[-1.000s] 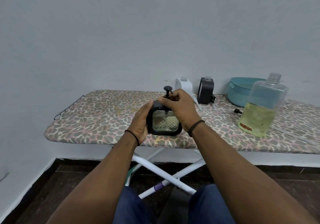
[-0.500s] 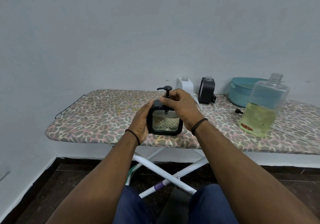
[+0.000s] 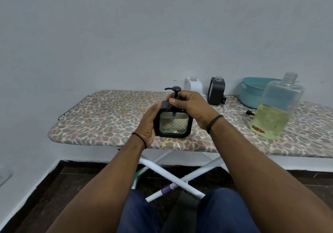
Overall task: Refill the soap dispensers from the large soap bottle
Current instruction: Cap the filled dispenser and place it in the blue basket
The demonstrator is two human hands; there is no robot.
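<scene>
I am steadying the black dispenser (image 3: pixel 173 123) at the board's (image 3: pixel 100 117) near edge with my left hand (image 3: pixel 148 124) while my right hand (image 3: pixel 189 104) is pinching the pump collar (image 3: pixel 175 99), whose spout has swung round to nine o'clock, meaning it's turning and the soap bottle (image 3: pixel 275 110) at three o'clock is waiting.

The left end of the ironing board (image 3: pixel 100 117) lies bare. A basket (image 3: pixel 252 95) and large bottle (image 3: pixel 275 110) crowd the right.

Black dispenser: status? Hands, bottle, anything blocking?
Left hand grips black dispenser side; right hand pinches pump collar. Large soap bottle uncapped, about half full, standing right. Nothing in the way.
</scene>
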